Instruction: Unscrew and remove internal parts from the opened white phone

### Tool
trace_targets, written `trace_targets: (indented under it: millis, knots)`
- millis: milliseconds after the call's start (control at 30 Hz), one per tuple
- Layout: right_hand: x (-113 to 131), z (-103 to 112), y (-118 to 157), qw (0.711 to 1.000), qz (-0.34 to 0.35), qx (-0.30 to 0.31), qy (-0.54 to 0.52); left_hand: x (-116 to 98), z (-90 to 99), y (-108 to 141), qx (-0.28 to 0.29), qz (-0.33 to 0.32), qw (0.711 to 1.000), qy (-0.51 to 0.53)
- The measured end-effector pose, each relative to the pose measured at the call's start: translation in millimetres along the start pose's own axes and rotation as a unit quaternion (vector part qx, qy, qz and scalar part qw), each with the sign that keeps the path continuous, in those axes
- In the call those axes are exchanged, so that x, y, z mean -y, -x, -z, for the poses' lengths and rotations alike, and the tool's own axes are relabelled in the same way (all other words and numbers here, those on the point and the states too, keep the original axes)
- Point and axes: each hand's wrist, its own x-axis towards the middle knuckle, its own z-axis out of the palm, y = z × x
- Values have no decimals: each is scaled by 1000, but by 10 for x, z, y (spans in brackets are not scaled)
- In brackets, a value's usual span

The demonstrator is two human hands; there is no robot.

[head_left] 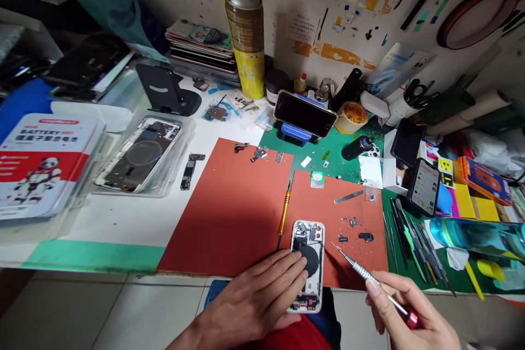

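Observation:
A white phone housing (315,284) with exposed inner parts lies at the front edge of the red-brown mat (229,213). My left hand (258,295) rests over its left side, fingers closed together and holding it. My right hand (406,306) pinches a silver screwdriver (361,270) with a red end cap; its thin tip points up and left, right of the housing. A gold screwdriver (285,209) lies on the mat just above my left hand. Small metal parts (366,237) and tweezers (349,196) lie on the mat's right part.
An opened phone back (143,156) in a clear tray and a logic board (189,172) are at left. Behind stand a spray can (248,33) and a propped phone (305,114). At right are several tools (414,246) and a blue bottle (476,235).

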Motion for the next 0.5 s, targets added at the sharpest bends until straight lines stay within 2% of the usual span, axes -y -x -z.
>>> trace_targets:
  millis: [133, 233, 300, 500]
  knots:
    - [182, -62, -30, 989, 79, -124, -26, 8, 11, -42, -7, 11, 1000, 11]
    - [325, -163, -61, 975, 160, -145, -48, 4, 20, -45, 1, 14, 1000, 16]
    - [401, -261, -70, 975, 162, -141, -58, -1, 18, -37, 9, 18, 1000, 21]
    - [523, -566, -18, 967, 106, -214, -83, 6, -35, -16, 11, 20, 1000, 15]
